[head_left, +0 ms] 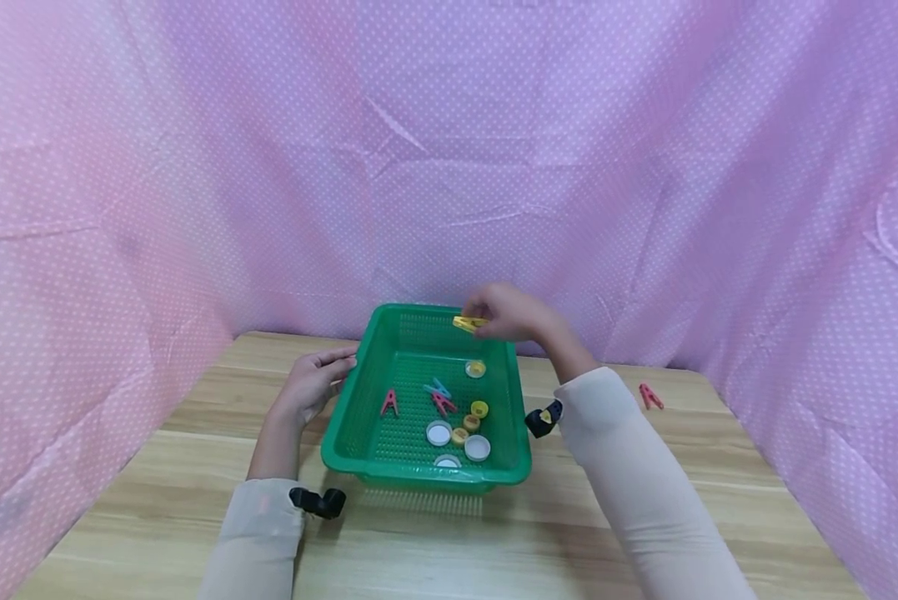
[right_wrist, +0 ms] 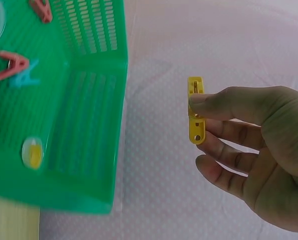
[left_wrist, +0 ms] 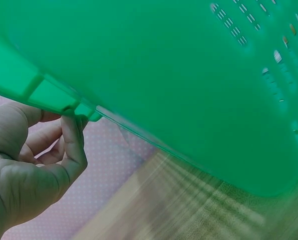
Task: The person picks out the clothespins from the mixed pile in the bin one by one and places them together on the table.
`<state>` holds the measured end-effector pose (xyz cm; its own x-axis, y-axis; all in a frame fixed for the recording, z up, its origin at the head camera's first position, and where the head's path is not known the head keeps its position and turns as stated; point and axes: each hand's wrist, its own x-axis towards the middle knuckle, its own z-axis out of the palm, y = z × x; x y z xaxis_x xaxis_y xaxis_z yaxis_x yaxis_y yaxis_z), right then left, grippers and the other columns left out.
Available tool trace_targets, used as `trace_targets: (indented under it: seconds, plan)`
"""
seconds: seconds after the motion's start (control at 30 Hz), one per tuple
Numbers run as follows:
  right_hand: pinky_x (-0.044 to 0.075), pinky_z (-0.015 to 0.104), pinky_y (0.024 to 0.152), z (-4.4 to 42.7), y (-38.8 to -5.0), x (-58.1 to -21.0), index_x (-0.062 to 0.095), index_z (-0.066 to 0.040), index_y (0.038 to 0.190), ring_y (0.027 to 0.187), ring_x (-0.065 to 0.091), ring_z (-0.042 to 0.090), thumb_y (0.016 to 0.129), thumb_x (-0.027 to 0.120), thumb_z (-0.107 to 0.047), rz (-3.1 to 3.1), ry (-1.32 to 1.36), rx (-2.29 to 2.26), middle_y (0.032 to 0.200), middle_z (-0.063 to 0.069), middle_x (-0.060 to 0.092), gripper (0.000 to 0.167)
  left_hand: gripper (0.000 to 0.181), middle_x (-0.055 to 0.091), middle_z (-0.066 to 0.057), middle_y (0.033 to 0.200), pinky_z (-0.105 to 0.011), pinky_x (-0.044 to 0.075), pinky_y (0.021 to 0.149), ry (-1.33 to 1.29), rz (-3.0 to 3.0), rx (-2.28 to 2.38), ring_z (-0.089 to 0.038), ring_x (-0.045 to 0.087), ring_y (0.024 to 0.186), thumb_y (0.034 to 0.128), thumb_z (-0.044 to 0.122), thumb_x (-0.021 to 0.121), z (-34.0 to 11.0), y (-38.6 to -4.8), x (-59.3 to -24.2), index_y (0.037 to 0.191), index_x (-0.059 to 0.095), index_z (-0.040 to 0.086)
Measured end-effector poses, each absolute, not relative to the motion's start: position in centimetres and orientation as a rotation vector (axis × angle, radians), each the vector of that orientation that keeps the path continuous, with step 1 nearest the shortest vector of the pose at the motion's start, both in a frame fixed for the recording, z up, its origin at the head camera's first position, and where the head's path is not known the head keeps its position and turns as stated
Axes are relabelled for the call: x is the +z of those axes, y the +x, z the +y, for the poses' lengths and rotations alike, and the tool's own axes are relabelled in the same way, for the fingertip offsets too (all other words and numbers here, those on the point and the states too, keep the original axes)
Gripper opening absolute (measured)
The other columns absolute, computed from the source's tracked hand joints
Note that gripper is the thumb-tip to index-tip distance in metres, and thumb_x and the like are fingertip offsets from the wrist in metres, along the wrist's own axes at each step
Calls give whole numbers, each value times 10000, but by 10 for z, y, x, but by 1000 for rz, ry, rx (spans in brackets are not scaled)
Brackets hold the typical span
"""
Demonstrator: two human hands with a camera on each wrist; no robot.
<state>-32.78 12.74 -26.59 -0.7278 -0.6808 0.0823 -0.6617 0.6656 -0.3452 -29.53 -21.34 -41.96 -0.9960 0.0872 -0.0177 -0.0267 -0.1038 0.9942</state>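
Observation:
A yellow clothespin (right_wrist: 196, 110) is pinched between the thumb and fingers of my right hand (head_left: 510, 312), above the far right part of a green plastic basket (head_left: 519, 400). My left hand (left_wrist: 44, 155) grips the basket's rim on its left side, thumb and fingertips at the edge. Inside the basket lie a pink clothespin (head_left: 390, 402) on the left and, in the middle, a blue clothespin (head_left: 438, 387) touching another pink clothespin (head_left: 443, 404). Several round caps lie toward the right and near side, among them a white cap (head_left: 477, 448) and a yellow cap (head_left: 479, 409).
A pink clothespin (head_left: 650, 396) lies on the wooden table (head_left: 193, 467), right of the basket. Pink dotted cloth (head_left: 449, 167) hangs behind the table and along both sides. Each wrist carries a small black camera (head_left: 318, 502).

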Motion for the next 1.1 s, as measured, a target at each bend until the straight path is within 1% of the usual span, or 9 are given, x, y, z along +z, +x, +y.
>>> trace_targets:
  seconds: [0.3,0.5,0.63,0.83,0.97,1.1]
  plan:
    - [580,459,891,163,-320,-269,738,9,1132,993,697,285,884,723,-14,2868,-1089,-578,1078,122,742,249,459,723,65,1015,-258,563,844,61,2063,2274,-92,660,907,1028,133,640,-216,-296,-423,1415,536,-91]
    - [580,457,858,189,-314,-277,759,6,1090,937,690,261,862,736,5,2919,-1064,-566,1003,100,749,229,449,723,74,1010,-256,561,841,67,2066,2267,-85,657,900,1034,118,624,-213,-297,-421,1420,531,-93]
    - [585,445,822,209,-311,-286,767,0,1088,904,686,237,869,721,2,2934,-1006,-555,975,81,750,224,443,726,68,1006,-256,562,837,75,2061,2273,-86,659,897,1034,116,624,-213,-298,-421,1414,537,-95]
    - [585,412,776,242,-304,-303,762,6,1093,848,662,207,883,746,-26,2942,-869,-509,949,63,733,213,444,729,64,1003,-254,562,826,76,2059,2275,-85,663,897,1032,110,627,-213,-297,-423,1414,536,-96]
    - [580,429,776,263,-300,-315,767,-8,1064,839,650,203,882,754,-32,2939,-798,-488,932,44,727,184,455,730,61,1010,-251,562,825,72,2058,2273,-88,666,907,1027,125,639,-213,-296,-422,1413,538,-94]
    - [569,448,795,283,-295,-327,764,6,1063,862,651,209,869,772,-37,2960,-771,-467,949,56,728,199,458,729,63,1006,-251,560,826,67,2052,2276,-90,664,906,1025,126,643,-213,-296,-422,1413,538,-95]
